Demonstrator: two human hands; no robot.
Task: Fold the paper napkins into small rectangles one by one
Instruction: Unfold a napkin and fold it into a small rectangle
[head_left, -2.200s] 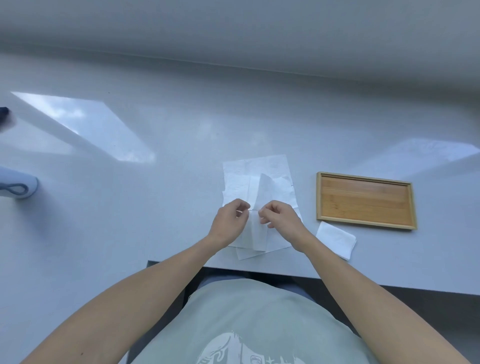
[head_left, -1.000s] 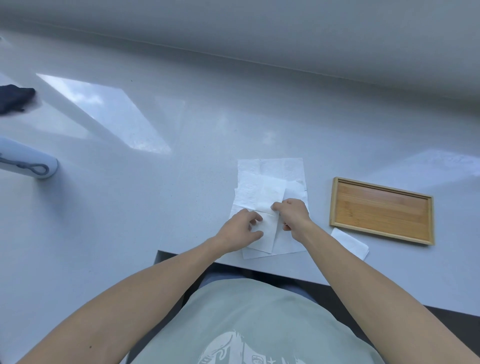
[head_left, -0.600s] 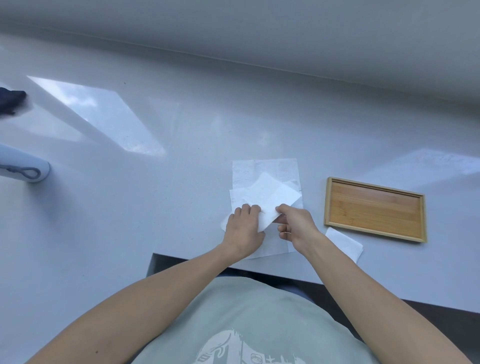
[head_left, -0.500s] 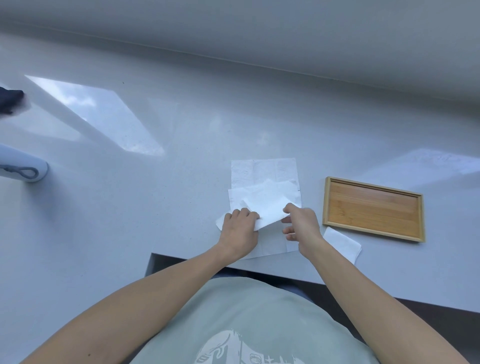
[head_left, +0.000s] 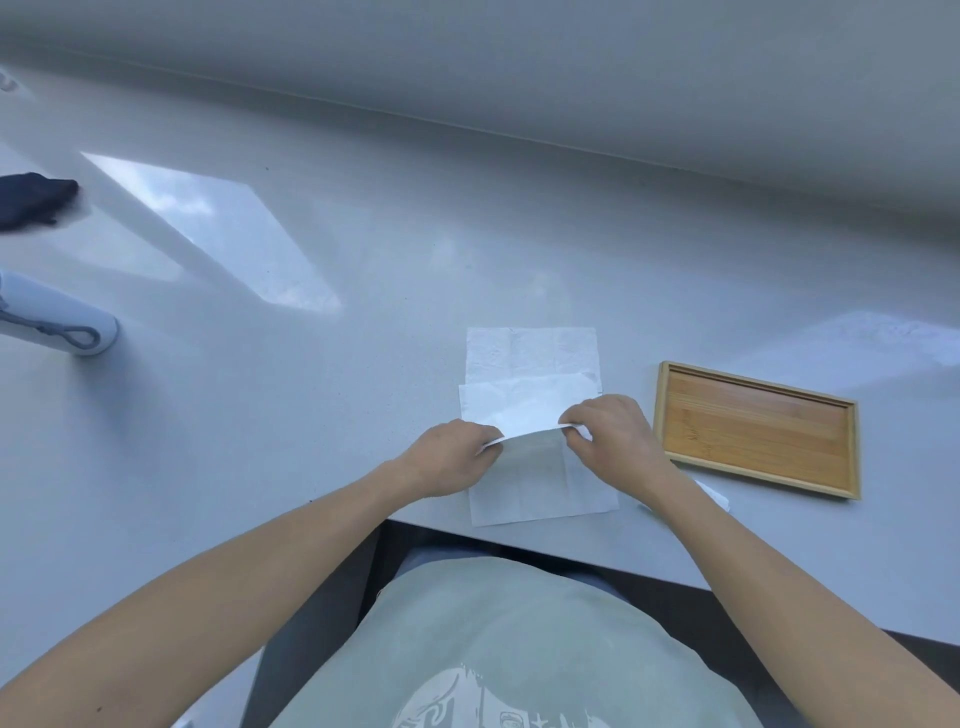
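Observation:
A white paper napkin (head_left: 522, 410) is lifted off the table, its near edge stretched between my hands. My left hand (head_left: 447, 457) pinches the left end of that edge, and my right hand (head_left: 615, 434) pinches the right end. Beneath it a stack of flat white napkins (head_left: 530, 351) lies on the grey table (head_left: 363, 364), reaching the table's front edge. A small folded napkin (head_left: 714, 496) lies to the right, mostly hidden behind my right forearm.
A shallow wooden tray (head_left: 756, 428) sits right of the napkins, nothing in it. At the far left lie a white cylinder with a grey loop (head_left: 57, 325) and a dark cloth (head_left: 34, 200). The wall runs along the back.
The napkin, half folded and tilted under my hands earlier, is now held by its near edge and stretched level between both hands. My hands have moved apart.

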